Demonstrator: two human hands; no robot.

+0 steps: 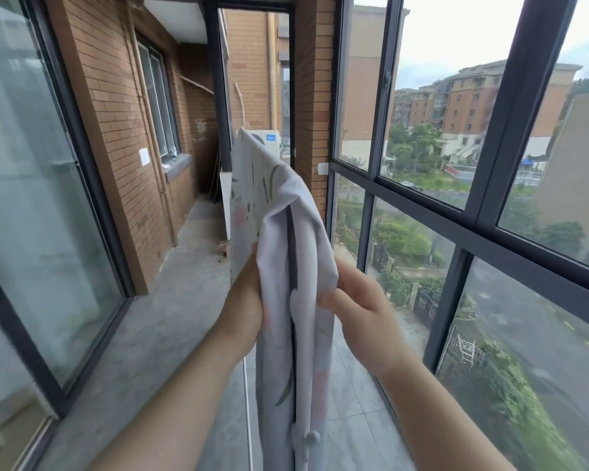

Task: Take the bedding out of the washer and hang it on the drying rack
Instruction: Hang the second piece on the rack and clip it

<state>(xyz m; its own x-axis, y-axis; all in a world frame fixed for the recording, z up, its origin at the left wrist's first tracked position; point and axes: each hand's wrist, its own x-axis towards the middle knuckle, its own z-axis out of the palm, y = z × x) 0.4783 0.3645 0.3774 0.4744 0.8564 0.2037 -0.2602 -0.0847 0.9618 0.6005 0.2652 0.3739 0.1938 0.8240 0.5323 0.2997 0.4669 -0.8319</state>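
Setting: a narrow glazed balcony, seen from a head camera looking along it.
Bedding: pale bedding (276,198) with a leaf and flower print is held up in the middle of the view. It rises to a peak ahead and hangs down past the bottom of the frame.
Detail: a dark strip (291,253) runs down a fold between the hands. Whether it is trim or a zip is unclear.
Left hand: the left hand (245,300) grips the fabric from the left, its fingers buried in the cloth.
Right hand: the right hand (361,311) pinches the fabric's right side with curled fingers.
Drying rack: not plainly visible. A thin white pole (247,396) below the left hand may belong to it.
Washer: out of view.
Step in hand: probably straightening the sheet for hanging.
Doing it well: draw the two hands apart along one edge so the folds open, keep the hem off the floor, and spread the cloth flat, not bunched.
Edges: the window frame (483,232) lies close on the right, a glass door (31,198) on the left, and an air-conditioner unit (264,137) stands behind the cloth.
Open room: bare floor (184,334) stretches ahead on the left, so widening the cloth lengthwise looks easier than sideways.
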